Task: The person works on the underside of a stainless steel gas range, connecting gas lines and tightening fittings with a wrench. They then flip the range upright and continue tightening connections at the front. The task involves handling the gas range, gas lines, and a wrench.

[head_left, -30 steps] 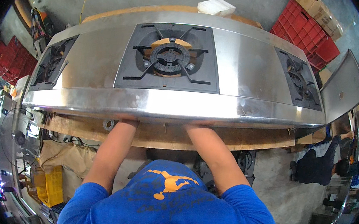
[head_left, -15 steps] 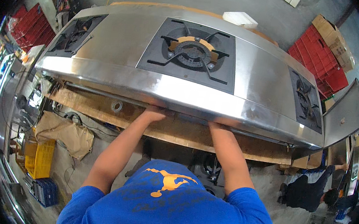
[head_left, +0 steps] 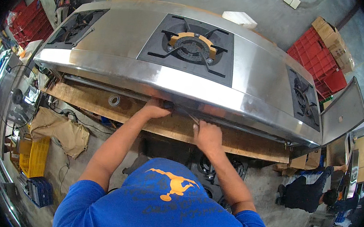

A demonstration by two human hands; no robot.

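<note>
A long stainless steel stove top [head_left: 124,29] with three black burner grates lies across a wooden board [head_left: 240,141] in front of me. The middle burner [head_left: 193,46] has a tan ring around it. My left hand [head_left: 155,109] reaches under the stove's front edge and closes on a dark part there. My right hand [head_left: 208,135] is just below the same edge, fingers curled around a thin dark rod or tube that runs under the rim. A roll of tape [head_left: 114,101] sits on the board to the left of my hands.
Red crates [head_left: 316,61] and cardboard boxes [head_left: 335,43] stand at the back right, more red crates [head_left: 29,15] at the back left. A yellow crate [head_left: 33,156] and a brown sack [head_left: 60,128] lie on the floor at left. A person [head_left: 310,193] crouches at right.
The view has tilted down and closer to the stove's front edge. Both hands have come out from under the rim, and the right hand has dropped lower onto the thin rod.
</note>
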